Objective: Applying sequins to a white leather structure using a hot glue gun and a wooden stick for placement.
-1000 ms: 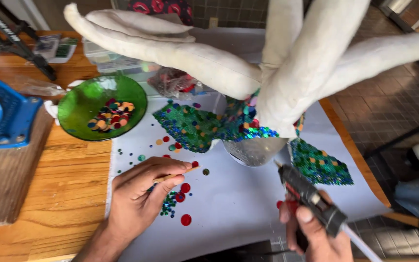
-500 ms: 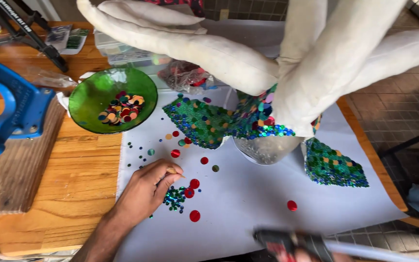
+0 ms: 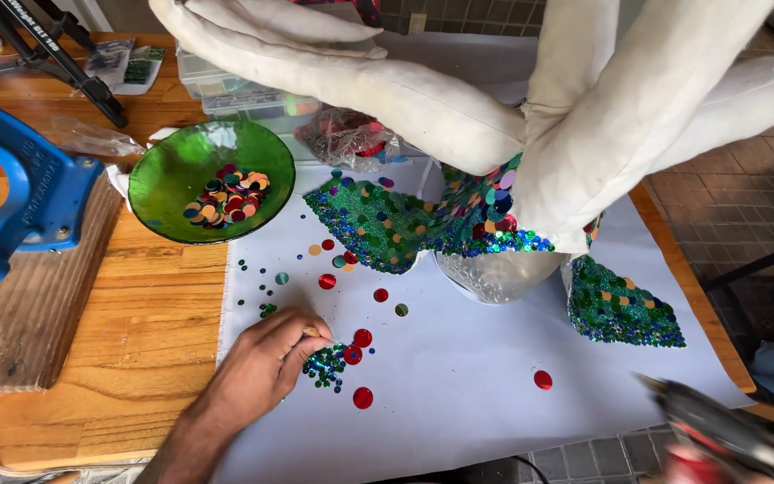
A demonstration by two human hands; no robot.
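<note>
Head: sequins (image 3: 326,364) touching left hand (image 3: 266,367)

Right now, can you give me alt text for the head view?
A left hand picks at small sequins on white paper, near a green bowl of sequins and a white stuffed form. A blurred tool shows lower right.

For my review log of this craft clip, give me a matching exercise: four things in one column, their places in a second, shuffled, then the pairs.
Things:
1. green glass bowl
2. blue clamp tool
3. left hand
4. lone red sequin

Places:
A. on the wooden board at far left
B. on the white paper, right of the other loose sequins
C. at the paper's upper left edge, holding sequins
D. on the paper beside a small sequin pile

Pairs: 1-C, 2-A, 3-D, 4-B
</note>
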